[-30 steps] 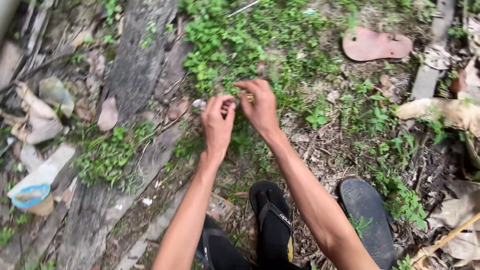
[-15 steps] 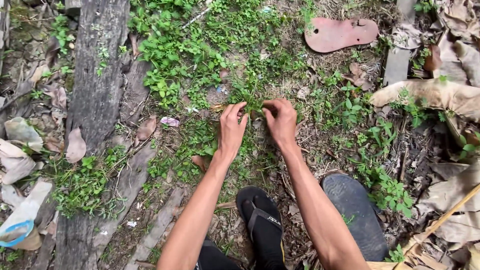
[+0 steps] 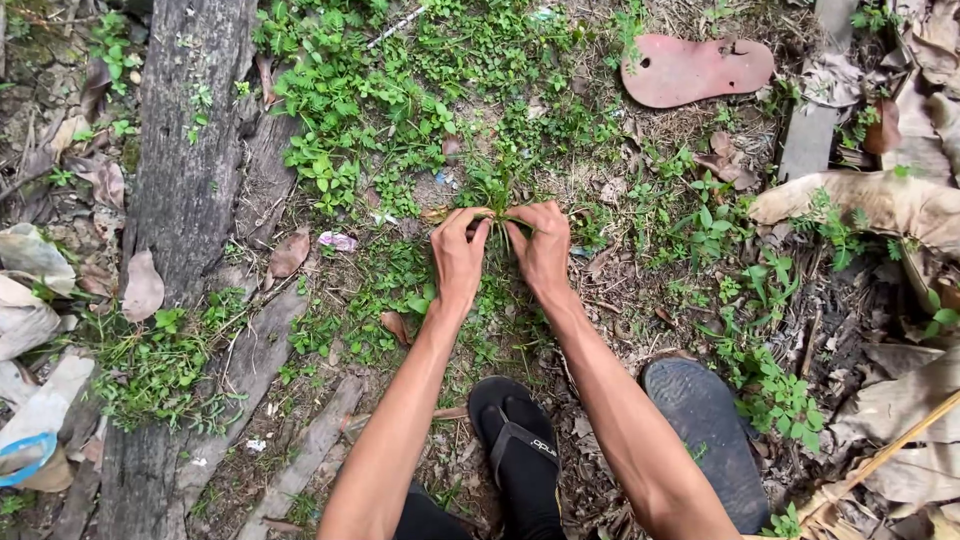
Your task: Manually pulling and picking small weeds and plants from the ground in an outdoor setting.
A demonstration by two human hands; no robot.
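Foot: black sandal on bare ground, nearest the camera.
Left hand: fingers closed on the weed tuft.
Right hand: gripping the same tuft, touching the left.
Beyond: pink sandal sole among weeds.

Bare ground is lying under flat daylight, littered with dry stalks and twigs. Low green weeds are spreading across the upper middle and thinning toward the right. A weathered grey plank is running down the left side, with narrower boards lying beside it. Brown dry leaves are piling along the right edge. A faded red sandal sole is lying flat at the top right. Crumpled pale scraps are sitting at the left edge, above a blue-rimmed cup.
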